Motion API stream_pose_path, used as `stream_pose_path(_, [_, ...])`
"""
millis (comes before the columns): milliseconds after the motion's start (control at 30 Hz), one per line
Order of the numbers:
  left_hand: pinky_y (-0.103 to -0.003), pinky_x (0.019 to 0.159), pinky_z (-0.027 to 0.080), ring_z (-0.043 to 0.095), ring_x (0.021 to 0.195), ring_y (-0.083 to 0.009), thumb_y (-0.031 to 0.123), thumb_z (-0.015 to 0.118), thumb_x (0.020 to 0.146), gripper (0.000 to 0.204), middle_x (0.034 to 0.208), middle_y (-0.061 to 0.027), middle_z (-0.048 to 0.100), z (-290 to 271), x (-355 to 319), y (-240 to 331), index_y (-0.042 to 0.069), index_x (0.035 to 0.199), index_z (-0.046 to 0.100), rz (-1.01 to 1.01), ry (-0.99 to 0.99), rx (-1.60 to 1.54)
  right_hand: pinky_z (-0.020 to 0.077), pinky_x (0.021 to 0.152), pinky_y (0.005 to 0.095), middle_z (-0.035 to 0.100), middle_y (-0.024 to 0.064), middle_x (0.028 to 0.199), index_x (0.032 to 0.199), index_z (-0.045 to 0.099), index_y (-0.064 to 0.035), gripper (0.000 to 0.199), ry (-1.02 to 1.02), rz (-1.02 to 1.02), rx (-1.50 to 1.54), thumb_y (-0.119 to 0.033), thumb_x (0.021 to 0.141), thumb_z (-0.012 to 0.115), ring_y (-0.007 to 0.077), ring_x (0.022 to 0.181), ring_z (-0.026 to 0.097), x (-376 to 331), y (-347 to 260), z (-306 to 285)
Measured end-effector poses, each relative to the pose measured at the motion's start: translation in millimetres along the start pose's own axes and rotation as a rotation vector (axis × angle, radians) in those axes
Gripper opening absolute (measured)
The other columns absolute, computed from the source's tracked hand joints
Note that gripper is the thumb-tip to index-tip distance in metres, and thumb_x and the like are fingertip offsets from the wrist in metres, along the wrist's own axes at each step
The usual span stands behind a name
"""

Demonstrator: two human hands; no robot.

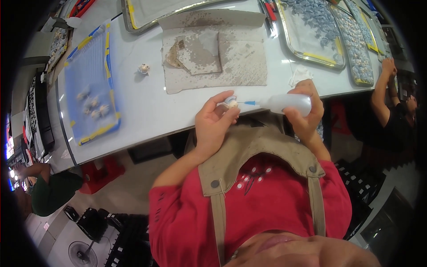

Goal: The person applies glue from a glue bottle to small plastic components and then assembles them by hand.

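Note:
Between the thumb and fingers of my left hand [213, 121] is a small cream and pale-blue figurine piece [231, 102]; its finer shape is too small to tell. My right hand [307, 111] is wrapped round a translucent white squeeze bottle [289, 103], held on its side. The bottle's blue needle tip [250, 103] points left, its thin needle reaching the small piece. Whether it touches I cannot tell. Beyond my hands lies a stained, worn cardboard sheet [242, 58]. A similar small piece [143, 68] stands alone on the white table to its left.
At the left, a blue tray [91, 66] edged with yellow tape holds several small pieces. Trays at the right carry many blue-grey parts [311, 22] and cream pieces [354, 44]. A crumpled white tissue [301, 74] lies by my right hand. Other people sit at both sides.

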State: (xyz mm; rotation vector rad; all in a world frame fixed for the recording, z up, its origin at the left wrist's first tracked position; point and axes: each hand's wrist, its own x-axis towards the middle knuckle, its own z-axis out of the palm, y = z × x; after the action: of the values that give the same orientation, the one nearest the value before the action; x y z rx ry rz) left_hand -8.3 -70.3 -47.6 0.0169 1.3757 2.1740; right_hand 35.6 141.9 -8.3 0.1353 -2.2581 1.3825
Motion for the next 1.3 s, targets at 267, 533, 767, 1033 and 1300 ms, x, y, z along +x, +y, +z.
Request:
stream_pose_path(267, [-0.020,0.064,0.045,0.053,0.074,-0.0084,0.000,0.062,0.081,0.038,0.092,-0.0063,0.056,-1,-6,1,-0.003,0.116,0.049,0.021,0.003,0.022,0.0383,0.054,0.0264,0.051,0.0044,0.064,0.075,0.059,-0.0026,0.033,-0.015,-0.114,-0.211,-0.021,0.059,0.081,0.0177,0.063,0.044,9,-17,9])
stream_pose_path(533, [-0.020,0.065,0.046,0.053,0.075,-0.0084,0.000,0.061,0.081,0.037,0.092,-0.0069,0.057,-4,-7,2,-0.003,0.116,0.049,0.005,0.000,0.022,0.0383,0.051,0.0267,0.051,0.0046,0.063,0.073,0.059,-0.0032,0.032,-0.053,-0.125,-0.256,-0.021,0.058,0.081,0.0185,0.061,0.044,14,-25,17])
stream_pose_path(767, [-0.020,0.066,0.046,0.053,0.075,-0.0087,0.001,0.061,0.082,0.038,0.094,-0.0073,0.056,-5,-7,3,-0.003,0.117,0.049,0.015,-0.009,0.012,0.0386,0.052,0.0265,0.051,0.0049,0.063,0.073,0.060,-0.0030,0.031,-0.056,-0.122,-0.285,-0.021,0.058,0.081,0.0181,0.061,0.044,15,-23,19])
stream_pose_path(1033, [-0.022,0.073,0.047,0.059,0.084,-0.0142,0.003,0.060,0.083,0.034,0.107,-0.0152,0.056,-3,-2,1,-0.002,0.114,0.046,-0.011,0.033,-0.070,0.0384,0.053,0.0268,0.051,0.0051,0.063,0.075,0.058,-0.0017,0.031,-0.002,-0.090,-0.226,-0.018,0.060,0.080,0.0180,0.062,0.045,15,-18,15])
stream_pose_path(1300, [-0.023,0.073,0.047,0.059,0.084,-0.0145,0.004,0.060,0.083,0.034,0.107,-0.0142,0.057,-1,-1,1,-0.002,0.113,0.045,-0.022,0.023,-0.070,0.0385,0.053,0.0275,0.051,0.0056,0.062,0.073,0.059,-0.0017,0.029,-0.056,-0.086,-0.272,-0.018,0.060,0.079,0.0187,0.062,0.045,15,-15,14])
